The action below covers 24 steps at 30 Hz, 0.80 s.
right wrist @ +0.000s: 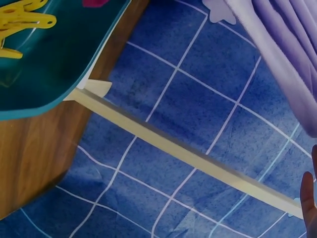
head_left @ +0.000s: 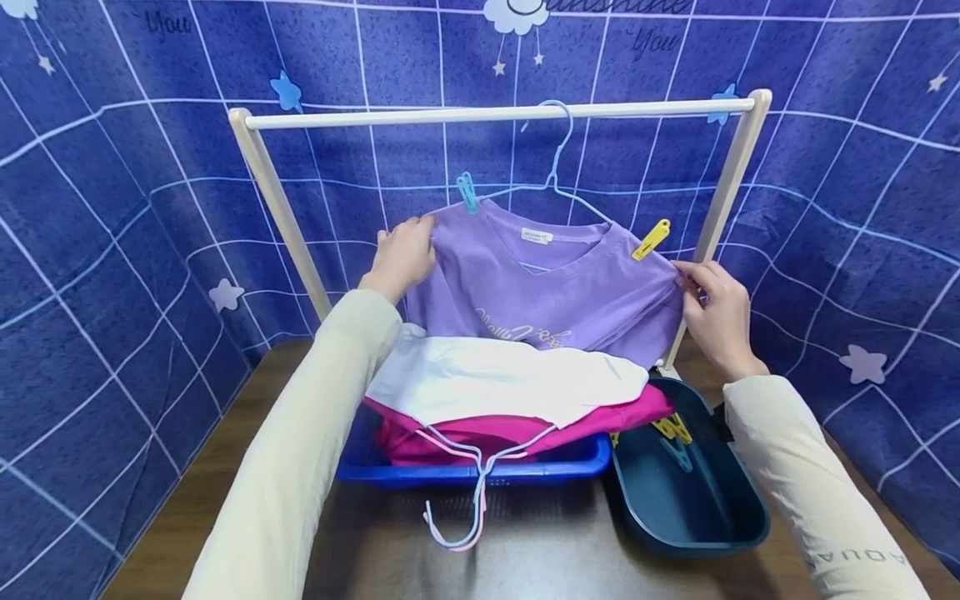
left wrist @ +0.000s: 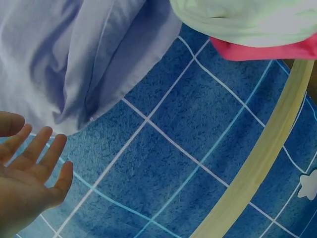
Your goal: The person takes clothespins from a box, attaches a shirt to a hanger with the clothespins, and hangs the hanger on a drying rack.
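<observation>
A purple V-neck T-shirt [head_left: 555, 292] hangs on a light-blue hanger [head_left: 557, 167] hooked over the white rail. My left hand [head_left: 402, 252] pinches the shirt's left shoulder edge; in the left wrist view that hand [left wrist: 34, 173] has its other fingers loosely spread below the cloth. On the other side my right hand [head_left: 718, 312] pinches the sleeve edge between thumb and fingers. Only a few fingers [right wrist: 308, 198] show in the right wrist view. A blue clothespin [head_left: 467, 192] sits on the left shoulder, a yellow clothespin [head_left: 651, 240] on the right.
Below the shirt, a blue basket [head_left: 480, 473] holds white [head_left: 510, 379] and magenta clothing [head_left: 630, 412], with two hangers [head_left: 480, 492] lying over its front. A dark teal bin [head_left: 690, 508] with clothespins [head_left: 673, 427] stands at right. The rack's posts [head_left: 277, 208] flank the shirt.
</observation>
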Tool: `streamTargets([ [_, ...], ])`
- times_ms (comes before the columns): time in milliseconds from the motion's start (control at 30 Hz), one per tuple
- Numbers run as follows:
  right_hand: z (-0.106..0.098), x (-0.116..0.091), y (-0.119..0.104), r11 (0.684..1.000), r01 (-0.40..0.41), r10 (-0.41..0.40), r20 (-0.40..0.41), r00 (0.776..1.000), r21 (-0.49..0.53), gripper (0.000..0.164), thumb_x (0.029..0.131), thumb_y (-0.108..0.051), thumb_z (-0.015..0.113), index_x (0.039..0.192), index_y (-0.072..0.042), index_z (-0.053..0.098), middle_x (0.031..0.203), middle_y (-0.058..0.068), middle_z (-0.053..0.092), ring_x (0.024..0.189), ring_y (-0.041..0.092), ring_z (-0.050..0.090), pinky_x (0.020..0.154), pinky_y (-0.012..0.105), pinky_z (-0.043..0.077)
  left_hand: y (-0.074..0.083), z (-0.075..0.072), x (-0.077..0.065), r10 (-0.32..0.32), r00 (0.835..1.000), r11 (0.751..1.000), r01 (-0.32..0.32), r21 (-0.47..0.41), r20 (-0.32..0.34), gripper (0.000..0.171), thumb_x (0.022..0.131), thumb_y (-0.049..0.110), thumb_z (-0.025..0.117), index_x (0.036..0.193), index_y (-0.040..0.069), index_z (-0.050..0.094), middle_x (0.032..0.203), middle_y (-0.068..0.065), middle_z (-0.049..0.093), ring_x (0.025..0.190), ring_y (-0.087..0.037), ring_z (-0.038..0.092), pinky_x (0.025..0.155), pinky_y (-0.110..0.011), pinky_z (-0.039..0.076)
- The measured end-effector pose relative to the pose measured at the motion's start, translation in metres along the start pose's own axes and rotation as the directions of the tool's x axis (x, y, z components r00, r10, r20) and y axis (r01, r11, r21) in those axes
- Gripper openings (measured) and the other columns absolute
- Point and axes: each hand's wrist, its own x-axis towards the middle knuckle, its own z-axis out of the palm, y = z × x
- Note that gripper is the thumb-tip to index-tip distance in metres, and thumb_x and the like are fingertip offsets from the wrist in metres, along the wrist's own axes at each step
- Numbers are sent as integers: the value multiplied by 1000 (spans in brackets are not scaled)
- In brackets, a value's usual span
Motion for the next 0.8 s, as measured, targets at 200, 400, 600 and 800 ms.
streamTargets([
  [200, -8, -4, 3, 999, -13, 12, 10, 1000, 53, 19, 89, -12, 54, 99, -4, 68, 75, 11, 59, 68, -6, 42, 62, 12, 31, -2, 4, -18, 71, 997, 996, -70, 46, -15, 31, 90, 12, 41, 119, 9, 52, 116, -13, 60, 107, -35, 56, 87, -50, 35],
  [400, -18, -11, 8, 998, -51, 50, 48, 998, 22, 21, 90, -15, 51, 96, -2, 66, 80, 12, 61, 70, -17, 36, 65, 14, 31, -5, 10, -40, 137, 990, 987, -133, 90, -40, 29, 89, 15, 46, 117, 11, 54, 111, -12, 63, 100, -35, 59, 87, -51, 36],
  [600, -26, -25, 14, 995, -53, 66, 165, 984, -82, 17, 87, -13, 53, 94, -1, 63, 81, 12, 60, 71, 0, 44, 64, 27, 32, -11, 20, -67, 215, 972, 972, -205, 112, -94, 25, 87, 15, 50, 111, 9, 56, 96, -11, 66, 86, -34, 61, 82, -50, 38],
  [800, -33, -43, 16, 988, -2, 50, 307, 950, -154, 14, 85, -11, 55, 92, -1, 62, 85, 13, 61, 75, 26, 51, 66, 42, 36, -19, 31, -95, 266, 954, 961, -251, 119, -137, 23, 86, 16, 52, 106, 10, 60, 94, -9, 68, 89, -34, 63, 81, -51, 40],
])
